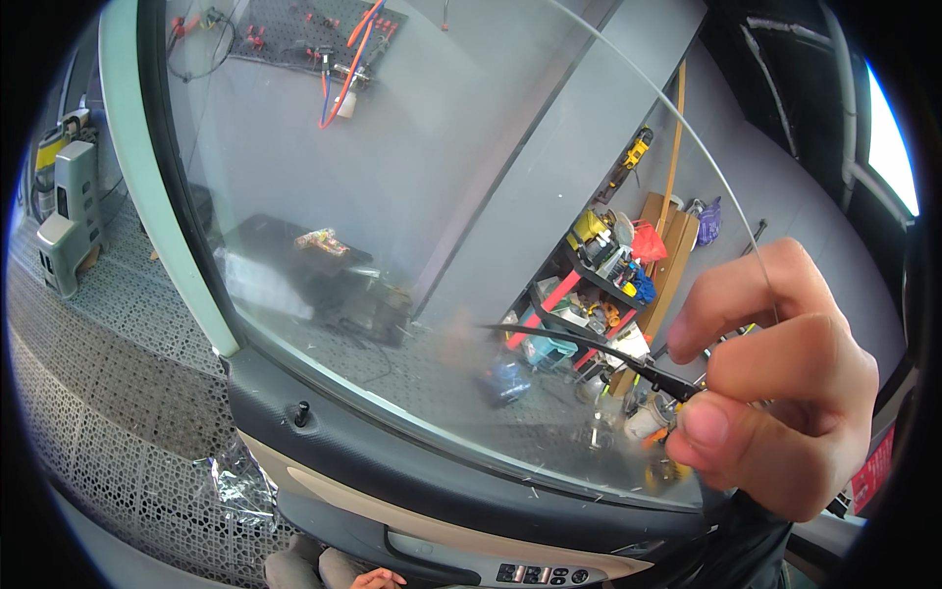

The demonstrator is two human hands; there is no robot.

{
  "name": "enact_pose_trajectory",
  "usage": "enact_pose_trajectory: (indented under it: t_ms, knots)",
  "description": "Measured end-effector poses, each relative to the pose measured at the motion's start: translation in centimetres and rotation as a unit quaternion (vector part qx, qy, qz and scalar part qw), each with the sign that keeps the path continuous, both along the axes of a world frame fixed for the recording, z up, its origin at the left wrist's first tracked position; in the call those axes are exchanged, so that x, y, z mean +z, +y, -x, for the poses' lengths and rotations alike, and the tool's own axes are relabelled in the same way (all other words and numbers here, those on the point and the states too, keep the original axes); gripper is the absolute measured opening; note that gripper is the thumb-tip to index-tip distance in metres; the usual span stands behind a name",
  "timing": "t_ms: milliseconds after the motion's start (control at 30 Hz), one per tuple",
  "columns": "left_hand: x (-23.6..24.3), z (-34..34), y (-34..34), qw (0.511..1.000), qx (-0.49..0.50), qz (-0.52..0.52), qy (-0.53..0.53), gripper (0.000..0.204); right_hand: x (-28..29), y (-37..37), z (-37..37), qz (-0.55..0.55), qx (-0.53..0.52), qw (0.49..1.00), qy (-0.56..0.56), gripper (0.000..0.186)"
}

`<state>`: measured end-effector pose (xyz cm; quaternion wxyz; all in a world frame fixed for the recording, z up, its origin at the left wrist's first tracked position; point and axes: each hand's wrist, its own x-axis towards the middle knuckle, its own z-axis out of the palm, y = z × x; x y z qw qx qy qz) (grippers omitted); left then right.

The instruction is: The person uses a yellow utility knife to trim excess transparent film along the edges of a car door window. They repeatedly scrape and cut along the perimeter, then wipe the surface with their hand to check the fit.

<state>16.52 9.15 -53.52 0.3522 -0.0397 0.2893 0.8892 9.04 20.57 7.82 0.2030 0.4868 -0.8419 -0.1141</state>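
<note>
My right hand [775, 383] is raised in front of a car door window [392, 196], thumb and fingers pinched on a thin black strip [589, 344]. The strip runs left from my fingers and tapers to a point close to the glass. Whether its tip touches the glass cannot be made out. Only a sliver of my left hand [378, 579] shows at the bottom edge, beside a grey trouser knee [294, 569]; its fingers are too cropped to judge.
Below the glass is the dark door panel with a lock knob [301, 413], a pull handle [422, 545] and window switches [540, 574]. Outside, a tool shelf [603, 285], a pegboard [314, 34], a grey machine [69, 216] and perforated floor tiles.
</note>
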Motion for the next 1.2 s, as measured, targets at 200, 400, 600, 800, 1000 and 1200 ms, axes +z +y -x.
enact_pose_trajectory:
  t_ms: [200,400,600,800,1000,1200]
  knots:
    - [-1.2,-0.4,0.2,0.998,0.021,-0.058,-0.032,0.017,-0.1,-1.1,-1.5,0.007,-0.115,0.993,-0.002,0.03]
    - [-1.5,-0.3,0.1,0.997,0.015,-0.065,-0.037,0.014,-0.4,-0.6,-1.1,-0.021,-0.086,0.996,0.032,0.031]
    - [-1.9,-0.1,0.1,0.997,0.011,-0.074,-0.033,0.012,-0.3,-0.9,-1.2,-0.009,-0.108,0.994,0.02,0.031]
    - [-2.8,-0.2,0.3,0.995,0.013,-0.095,-0.028,0.011,0.3,-0.2,0.8,-0.046,0.03,0.998,0.005,0.035]
    - [-2.6,0.0,0.2,0.995,0.006,-0.096,-0.032,0.011,-0.1,1.0,1.2,0.002,0.06,0.998,0.019,0.042]
    - [-2.1,-0.1,0.3,0.994,0.022,-0.095,-0.042,0.01,-0.4,0.6,0.7,-0.006,0.018,1.0,0.024,0.047]
